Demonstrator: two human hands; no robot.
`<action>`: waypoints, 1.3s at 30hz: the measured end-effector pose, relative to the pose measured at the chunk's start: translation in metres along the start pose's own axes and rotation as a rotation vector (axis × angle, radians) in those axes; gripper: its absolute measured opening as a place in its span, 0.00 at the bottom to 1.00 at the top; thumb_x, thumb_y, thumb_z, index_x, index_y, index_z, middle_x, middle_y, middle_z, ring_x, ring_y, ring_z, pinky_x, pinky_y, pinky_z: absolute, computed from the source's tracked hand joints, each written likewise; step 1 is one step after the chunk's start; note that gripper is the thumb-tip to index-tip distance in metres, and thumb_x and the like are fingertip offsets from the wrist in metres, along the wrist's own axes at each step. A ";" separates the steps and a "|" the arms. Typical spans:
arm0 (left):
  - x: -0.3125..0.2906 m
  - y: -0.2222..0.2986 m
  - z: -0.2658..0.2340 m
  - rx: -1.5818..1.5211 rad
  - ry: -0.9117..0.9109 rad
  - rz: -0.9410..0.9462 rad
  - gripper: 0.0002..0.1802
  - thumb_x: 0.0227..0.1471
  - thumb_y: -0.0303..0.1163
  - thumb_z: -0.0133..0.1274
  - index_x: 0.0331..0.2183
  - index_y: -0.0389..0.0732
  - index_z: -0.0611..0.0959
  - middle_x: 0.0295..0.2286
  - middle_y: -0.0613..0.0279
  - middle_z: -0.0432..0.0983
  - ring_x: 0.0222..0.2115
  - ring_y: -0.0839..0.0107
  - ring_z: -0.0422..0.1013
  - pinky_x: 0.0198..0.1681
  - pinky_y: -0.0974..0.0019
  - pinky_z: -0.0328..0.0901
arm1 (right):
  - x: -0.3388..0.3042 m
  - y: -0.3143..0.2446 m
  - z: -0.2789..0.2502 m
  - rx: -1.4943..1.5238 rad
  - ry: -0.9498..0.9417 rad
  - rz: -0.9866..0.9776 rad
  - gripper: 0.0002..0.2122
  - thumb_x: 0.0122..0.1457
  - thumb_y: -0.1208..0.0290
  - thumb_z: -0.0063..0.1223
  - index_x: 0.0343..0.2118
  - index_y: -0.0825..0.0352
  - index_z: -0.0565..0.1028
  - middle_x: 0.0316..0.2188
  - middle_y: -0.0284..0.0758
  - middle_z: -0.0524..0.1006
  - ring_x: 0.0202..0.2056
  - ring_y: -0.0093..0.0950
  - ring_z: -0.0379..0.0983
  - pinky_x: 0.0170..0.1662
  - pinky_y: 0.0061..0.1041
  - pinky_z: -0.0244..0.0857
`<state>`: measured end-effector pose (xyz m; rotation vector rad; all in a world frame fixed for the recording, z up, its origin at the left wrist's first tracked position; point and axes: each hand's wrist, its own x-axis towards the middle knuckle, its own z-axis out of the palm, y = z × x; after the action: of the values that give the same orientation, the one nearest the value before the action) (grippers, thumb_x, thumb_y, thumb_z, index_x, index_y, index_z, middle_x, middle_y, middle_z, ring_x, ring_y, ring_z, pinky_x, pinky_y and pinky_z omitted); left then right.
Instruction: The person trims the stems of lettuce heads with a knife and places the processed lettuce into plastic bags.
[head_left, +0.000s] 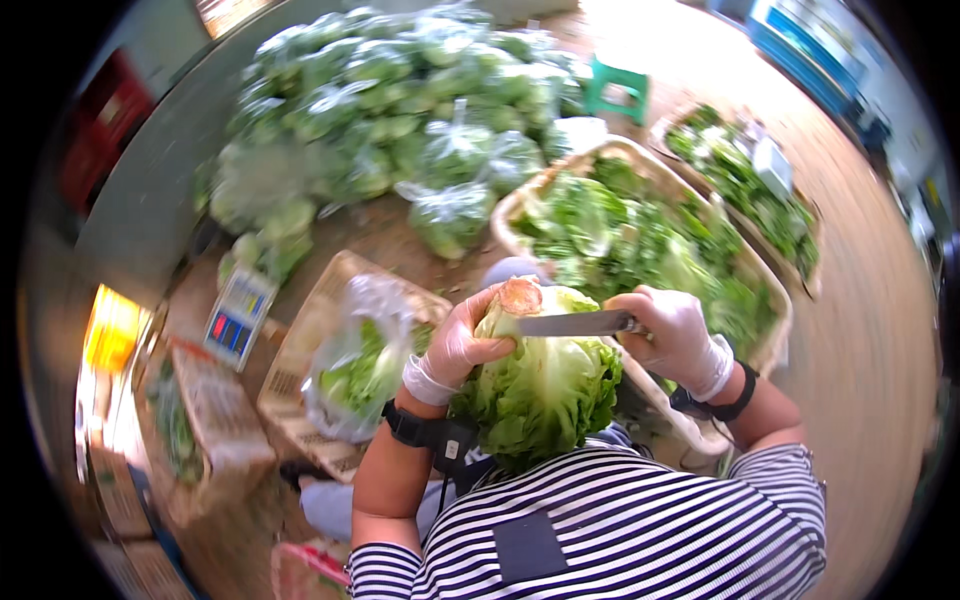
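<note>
A green lettuce head point(545, 385) is held in front of my chest with its browned stem end point(520, 296) up. My left hand point(462, 342), in a thin clear glove, is closed round its left side, the thumb lying near the stem. In my gloved right hand point(668, 335) is a knife point(575, 323), gripped by the handle. Its blade points left across the lettuce just below the stem end, the tip close to my left thumb. Whether the blade cuts into the lettuce cannot be told.
A large crate point(780, 318) of loose leaves stands ahead right, with another leaf-filled crate point(815, 260) beyond. At left are a crate point(290, 345) holding a bagged lettuce point(355, 375) and a scale point(240, 315). Bagged lettuces point(380, 110) are heaped at the back, near a green stool point(617, 90).
</note>
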<state>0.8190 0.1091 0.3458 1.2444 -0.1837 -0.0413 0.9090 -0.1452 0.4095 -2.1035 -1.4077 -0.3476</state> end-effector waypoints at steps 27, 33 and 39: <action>0.080 -0.060 0.074 0.102 -0.185 -0.342 0.31 0.41 0.33 0.64 0.48 0.35 0.72 0.40 0.65 0.73 0.40 0.78 0.69 0.44 0.73 0.63 | -0.060 0.073 -0.026 0.027 -0.373 0.244 0.10 0.41 0.71 0.56 0.30 0.59 0.72 0.20 0.33 0.71 0.21 0.35 0.71 0.21 0.31 0.65; 0.077 -0.047 0.092 0.205 -0.147 -0.260 0.26 0.40 0.32 0.64 0.42 0.35 0.76 0.33 0.65 0.77 0.34 0.79 0.70 0.40 0.73 0.65 | -0.077 0.065 -0.027 0.004 -0.318 0.342 0.09 0.41 0.70 0.56 0.27 0.60 0.70 0.20 0.33 0.70 0.21 0.36 0.71 0.21 0.33 0.65; 0.077 -0.042 0.103 0.293 -0.099 -0.442 0.24 0.37 0.29 0.63 0.40 0.34 0.77 0.33 0.62 0.77 0.33 0.78 0.71 0.39 0.72 0.66 | -0.098 0.066 -0.019 -0.104 -0.175 0.558 0.07 0.41 0.76 0.54 0.24 0.62 0.69 0.20 0.35 0.71 0.22 0.37 0.71 0.23 0.33 0.65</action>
<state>0.8813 -0.0110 0.3465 1.5580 0.0045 -0.4731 0.9303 -0.2486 0.3533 -2.5488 -0.8429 -0.0107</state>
